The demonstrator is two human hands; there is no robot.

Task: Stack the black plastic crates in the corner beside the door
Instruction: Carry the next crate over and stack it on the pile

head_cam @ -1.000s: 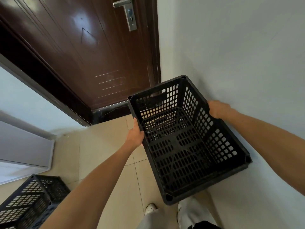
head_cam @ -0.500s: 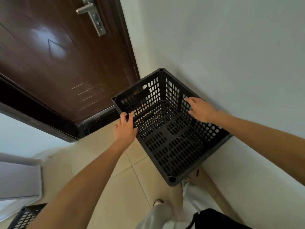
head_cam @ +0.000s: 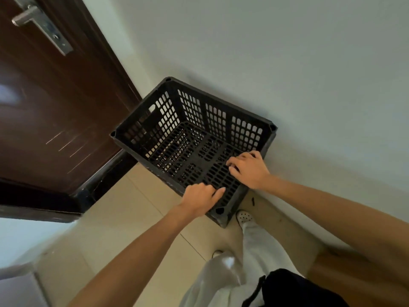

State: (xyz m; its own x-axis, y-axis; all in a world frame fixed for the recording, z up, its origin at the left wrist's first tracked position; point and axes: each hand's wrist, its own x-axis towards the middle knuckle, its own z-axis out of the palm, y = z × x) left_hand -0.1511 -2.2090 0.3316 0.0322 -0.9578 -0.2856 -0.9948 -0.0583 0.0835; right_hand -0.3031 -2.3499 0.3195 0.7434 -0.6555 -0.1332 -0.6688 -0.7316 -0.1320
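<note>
One black plastic crate (head_cam: pixel 194 129) with perforated walls and bottom sits low in the corner, between the door frame and the white wall (head_cam: pixel 287 63). Its far long side runs along the wall. My left hand (head_cam: pixel 200 201) is on the crate's near rim close to the front corner, fingers curled around the edge. On the right end, my right hand (head_cam: pixel 249 170) hooks its fingers over the rim into the crate. Whether the crate's bottom touches the floor is hidden.
A dark brown door (head_cam: pixel 55 107) with a metal handle (head_cam: pixel 42 25) fills the left. Its black threshold (head_cam: pixel 104 180) meets beige floor tiles (head_cam: pixel 124 218). My white shoe (head_cam: pixel 244 217) stands right beside the crate's near corner.
The crate has gone down and back into the corner against the wall. Both hands slid from its long sides to the near end. The second crate at lower left has left the view.
</note>
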